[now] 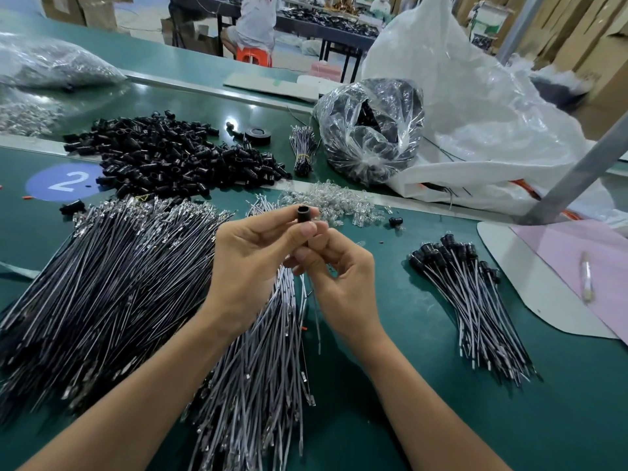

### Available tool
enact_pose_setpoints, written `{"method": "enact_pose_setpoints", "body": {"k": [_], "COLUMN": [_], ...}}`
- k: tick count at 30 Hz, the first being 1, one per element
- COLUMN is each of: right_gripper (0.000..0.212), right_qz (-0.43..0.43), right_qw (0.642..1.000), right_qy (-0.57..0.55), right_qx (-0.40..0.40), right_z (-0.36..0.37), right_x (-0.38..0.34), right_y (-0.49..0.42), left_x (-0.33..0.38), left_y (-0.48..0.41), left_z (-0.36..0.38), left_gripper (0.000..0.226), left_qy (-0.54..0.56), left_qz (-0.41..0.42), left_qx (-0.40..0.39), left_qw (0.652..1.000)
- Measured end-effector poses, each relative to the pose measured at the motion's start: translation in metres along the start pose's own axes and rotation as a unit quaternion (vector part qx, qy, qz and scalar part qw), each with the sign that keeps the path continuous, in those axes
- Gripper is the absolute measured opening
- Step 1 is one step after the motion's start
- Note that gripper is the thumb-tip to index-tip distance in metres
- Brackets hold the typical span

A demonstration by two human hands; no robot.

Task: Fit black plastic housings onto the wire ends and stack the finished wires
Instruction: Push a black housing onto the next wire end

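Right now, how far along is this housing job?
Done: a small stack of finished wires lies on the right. In hand: left grip and right grip pinch one black housing, a wire hanging below. Left: two big piles of bare wires and a heap of loose housings, so most remains.

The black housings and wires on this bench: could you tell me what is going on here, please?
A person is fitting one housing: the left hand pinches it while the right hand holds a wire below it. Farther back lie loose housings, bare wires lie under the hands, and finished wires are stacked to the right.
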State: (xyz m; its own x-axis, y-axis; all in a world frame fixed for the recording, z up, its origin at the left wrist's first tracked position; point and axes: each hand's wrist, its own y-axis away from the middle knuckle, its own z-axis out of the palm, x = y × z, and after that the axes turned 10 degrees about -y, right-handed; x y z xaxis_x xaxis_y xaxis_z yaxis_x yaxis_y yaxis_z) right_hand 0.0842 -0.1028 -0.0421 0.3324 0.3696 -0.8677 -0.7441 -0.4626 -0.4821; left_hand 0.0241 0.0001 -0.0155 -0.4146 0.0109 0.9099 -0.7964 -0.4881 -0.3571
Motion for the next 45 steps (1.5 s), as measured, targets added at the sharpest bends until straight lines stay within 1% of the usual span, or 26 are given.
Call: {"method": "enact_pose_setpoints", "body": {"k": [3, 5, 7, 9, 10, 11, 13, 14, 15, 16, 20, 21, 24, 25, 27, 31, 35, 41, 45], "right_gripper": [0.006, 0.018, 0.022, 0.017, 0.02, 0.029, 0.043, 0.043, 0.038, 0.032, 0.016, 0.013, 0.017, 0.018, 0.018, 0.015, 0.012, 0.017, 0.019], "right_qz": [0.008, 0.01, 0.006, 0.009, 0.023, 0.053, 0.134, 0.165, 0.181, 0.183, 0.139, 0.121, 0.07, 0.055, 0.037, 0.056, 0.059, 0.033, 0.046], "right_qw": [1.0, 0.998, 0.996, 0.979, 0.961, 0.935, 0.86, 0.824, 0.804, 0.801, 0.832, 0.848, 0.927, 0.947, 0.969, 0.988, 0.99, 0.995, 0.996], "right_qy": [0.023, 0.055, 0.084, 0.171, 0.245, 0.331, 0.491, 0.543, 0.567, 0.568, 0.537, 0.516, 0.366, 0.315, 0.242, 0.147, 0.126, 0.094, 0.069], "right_qx": [-0.016, -0.013, 0.03, 0.107, 0.128, 0.12, 0.041, 0.001, -0.024, -0.031, 0.005, 0.017, 0.037, 0.028, 0.003, -0.004, -0.015, -0.03, -0.024], "right_z": [0.003, 0.001, -0.006, -0.021, -0.031, -0.041, -0.059, -0.066, -0.071, -0.073, -0.074, -0.073, -0.063, -0.059, -0.053, -0.048, -0.047, -0.046, -0.046], "right_x": [-0.003, -0.005, -0.01, -0.012, -0.013, -0.013, -0.01, -0.007, -0.005, -0.002, 0.004, 0.002, -0.01, -0.015, -0.022, -0.025, -0.025, -0.027, -0.024], "right_y": [-0.001, -0.003, -0.009, -0.021, -0.029, -0.036, -0.049, -0.053, -0.055, -0.054, -0.046, -0.044, -0.039, -0.038, -0.035, -0.033, -0.032, -0.029, -0.028], "left_x": [-0.001, -0.001, -0.001, -0.003, -0.005, -0.007, -0.009, -0.009, -0.01, -0.01, -0.011, -0.011, -0.012, -0.013, -0.016, -0.021, -0.021, -0.021, -0.021], "left_y": [-0.003, -0.008, -0.013, -0.015, -0.016, -0.016, -0.016, -0.016, -0.016, -0.016, -0.015, -0.015, -0.016, -0.015, -0.014, -0.013, -0.013, -0.012, -0.012], "left_z": [-0.003, -0.006, -0.013, -0.017, -0.018, -0.017, -0.015, -0.013, -0.012, -0.012, -0.012, -0.013, -0.014, -0.014, -0.012, -0.01, -0.011, -0.012, -0.011], "left_gripper": [0.018, 0.016, 0.018, 0.024, 0.026, 0.029, 0.033, 0.032, 0.03, 0.027, 0.021, 0.02, 0.017, 0.017, 0.016, 0.017, 0.018, 0.017, 0.014], "left_qy": [-0.002, 0.026, 0.062, 0.066, 0.056, 0.04, 0.016, 0.01, 0.003, -0.005, -0.062, -0.078, -0.118, -0.132, -0.159, -0.203, -0.2, -0.207, -0.199], "left_qz": [-0.03, -0.06, -0.107, -0.153, -0.167, -0.178, -0.198, -0.208, -0.216, -0.221, -0.206, -0.201, -0.185, -0.173, -0.139, -0.087, -0.075, -0.058, -0.052], "left_qx": [0.023, 0.045, 0.067, 0.063, 0.051, 0.037, 0.016, 0.01, 0.004, -0.002, -0.033, -0.042, -0.063, -0.065, -0.066, -0.079, -0.092, -0.107, -0.1], "left_qw": [0.999, 0.997, 0.99, 0.984, 0.983, 0.982, 0.98, 0.978, 0.976, 0.975, 0.976, 0.976, 0.974, 0.974, 0.975, 0.972, 0.973, 0.971, 0.974]}}
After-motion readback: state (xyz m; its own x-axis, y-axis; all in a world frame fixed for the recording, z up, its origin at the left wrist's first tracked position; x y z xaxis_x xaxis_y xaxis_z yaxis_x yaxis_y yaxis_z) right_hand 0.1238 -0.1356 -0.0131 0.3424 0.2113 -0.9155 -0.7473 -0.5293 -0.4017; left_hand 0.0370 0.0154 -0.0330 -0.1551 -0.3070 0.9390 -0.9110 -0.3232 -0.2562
